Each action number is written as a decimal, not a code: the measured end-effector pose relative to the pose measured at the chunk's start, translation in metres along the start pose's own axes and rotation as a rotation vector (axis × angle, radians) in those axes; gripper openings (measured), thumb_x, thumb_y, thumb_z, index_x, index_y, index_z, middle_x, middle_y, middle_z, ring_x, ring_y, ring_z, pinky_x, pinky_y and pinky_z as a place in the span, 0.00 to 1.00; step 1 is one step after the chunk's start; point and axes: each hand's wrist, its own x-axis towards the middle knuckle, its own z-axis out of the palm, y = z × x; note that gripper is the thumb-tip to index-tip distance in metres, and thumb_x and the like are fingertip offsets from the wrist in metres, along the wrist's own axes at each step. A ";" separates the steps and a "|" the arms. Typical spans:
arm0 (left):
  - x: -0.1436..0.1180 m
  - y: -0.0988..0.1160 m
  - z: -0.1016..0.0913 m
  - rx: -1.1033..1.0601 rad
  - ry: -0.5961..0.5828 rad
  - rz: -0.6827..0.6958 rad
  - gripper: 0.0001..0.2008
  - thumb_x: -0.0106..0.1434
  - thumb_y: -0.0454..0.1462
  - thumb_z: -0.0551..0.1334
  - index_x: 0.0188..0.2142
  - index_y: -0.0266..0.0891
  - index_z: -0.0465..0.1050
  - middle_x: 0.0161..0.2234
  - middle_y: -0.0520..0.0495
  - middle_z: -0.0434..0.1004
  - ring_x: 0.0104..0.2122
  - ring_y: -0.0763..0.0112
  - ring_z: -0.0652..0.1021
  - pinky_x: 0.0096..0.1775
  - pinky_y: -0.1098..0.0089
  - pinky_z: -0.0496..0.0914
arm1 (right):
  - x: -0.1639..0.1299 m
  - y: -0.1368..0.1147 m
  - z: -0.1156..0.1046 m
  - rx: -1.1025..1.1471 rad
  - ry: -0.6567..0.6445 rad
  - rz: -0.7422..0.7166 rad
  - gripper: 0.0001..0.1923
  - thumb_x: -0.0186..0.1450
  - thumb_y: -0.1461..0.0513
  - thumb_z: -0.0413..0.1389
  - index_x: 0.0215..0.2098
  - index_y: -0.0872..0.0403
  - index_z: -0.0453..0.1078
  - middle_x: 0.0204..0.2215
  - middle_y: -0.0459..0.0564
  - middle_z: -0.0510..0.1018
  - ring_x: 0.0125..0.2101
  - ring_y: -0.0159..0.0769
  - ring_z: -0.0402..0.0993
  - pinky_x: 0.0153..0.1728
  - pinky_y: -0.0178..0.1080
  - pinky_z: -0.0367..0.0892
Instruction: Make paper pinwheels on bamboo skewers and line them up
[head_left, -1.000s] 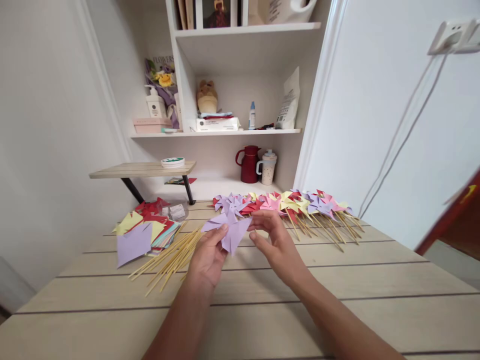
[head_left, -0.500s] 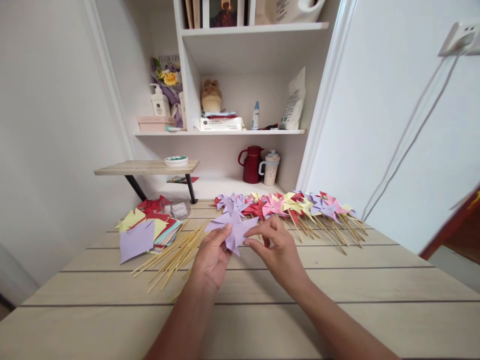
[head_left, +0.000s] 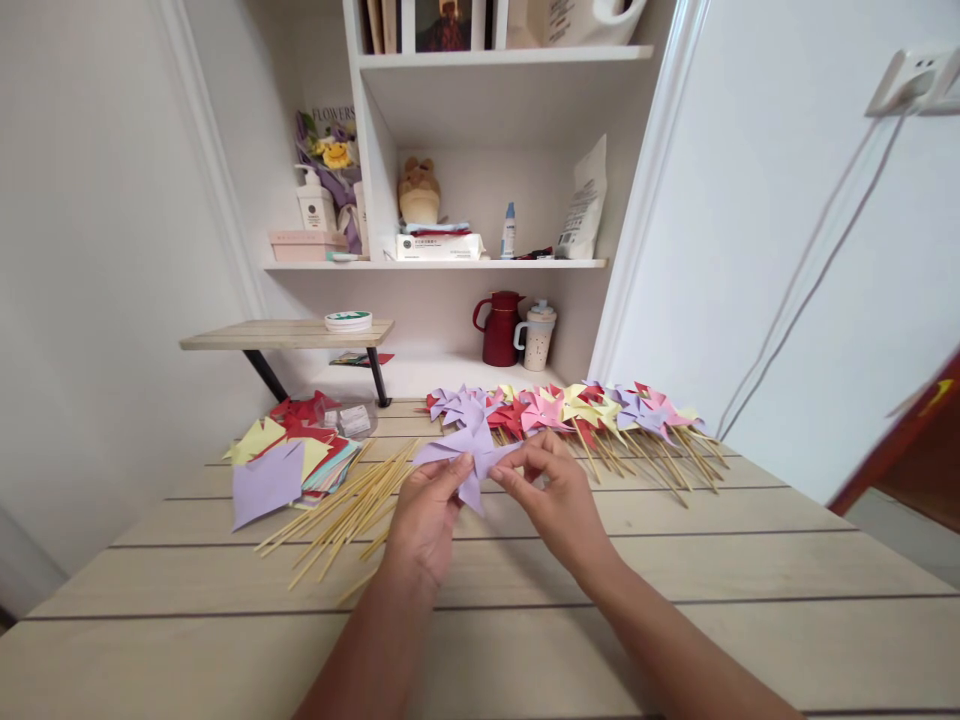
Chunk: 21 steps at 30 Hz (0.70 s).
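A lilac paper pinwheel (head_left: 469, 452) is held above the wooden table (head_left: 675, 560) between both hands. My left hand (head_left: 424, 515) pinches its left side with thumb and fingers. My right hand (head_left: 559, 500) pinches a folded tip at the pinwheel's centre-right. A loose bundle of bamboo sticks (head_left: 341, 510) lies just left of my left hand. A stack of coloured paper squares (head_left: 289, 465), lilac on top, sits further left.
A row of finished pinwheels on sticks (head_left: 592, 415) lies behind my hands toward the right. A small raised shelf (head_left: 289, 338), a red jug (head_left: 499, 328) and a mug (head_left: 536, 335) stand at the back under wall shelves. Cables hang on the right wall.
My right hand has closed in on the pinwheel's centre and now pinches a flap. The paper has been folded inward, and both hands sit a little lower and closer together.
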 end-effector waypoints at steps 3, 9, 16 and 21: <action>-0.001 0.000 0.001 0.017 -0.007 0.002 0.18 0.41 0.39 0.79 0.32 0.35 0.82 0.32 0.44 0.84 0.33 0.68 0.80 0.39 0.70 0.72 | 0.000 0.001 0.001 0.019 -0.007 0.038 0.08 0.60 0.56 0.65 0.26 0.50 0.77 0.29 0.47 0.68 0.30 0.38 0.63 0.33 0.41 0.63; -0.001 -0.002 0.001 0.028 -0.016 0.006 0.18 0.41 0.40 0.79 0.31 0.35 0.82 0.32 0.43 0.84 0.35 0.66 0.80 0.41 0.69 0.72 | 0.001 0.002 0.001 0.028 -0.018 0.076 0.07 0.59 0.57 0.65 0.25 0.50 0.77 0.28 0.47 0.68 0.30 0.38 0.63 0.33 0.41 0.62; 0.000 -0.002 0.001 0.065 -0.012 0.002 0.16 0.42 0.40 0.78 0.31 0.35 0.83 0.32 0.42 0.84 0.33 0.67 0.80 0.40 0.70 0.72 | 0.003 0.002 0.001 0.023 -0.011 0.085 0.08 0.58 0.58 0.65 0.23 0.50 0.75 0.28 0.47 0.68 0.31 0.39 0.65 0.32 0.42 0.62; 0.001 -0.003 -0.001 0.149 0.006 0.021 0.16 0.42 0.41 0.78 0.30 0.34 0.83 0.29 0.43 0.83 0.29 0.69 0.78 0.37 0.70 0.71 | 0.003 0.001 0.002 0.018 -0.010 0.064 0.09 0.58 0.58 0.65 0.23 0.51 0.74 0.28 0.47 0.68 0.31 0.39 0.65 0.32 0.41 0.62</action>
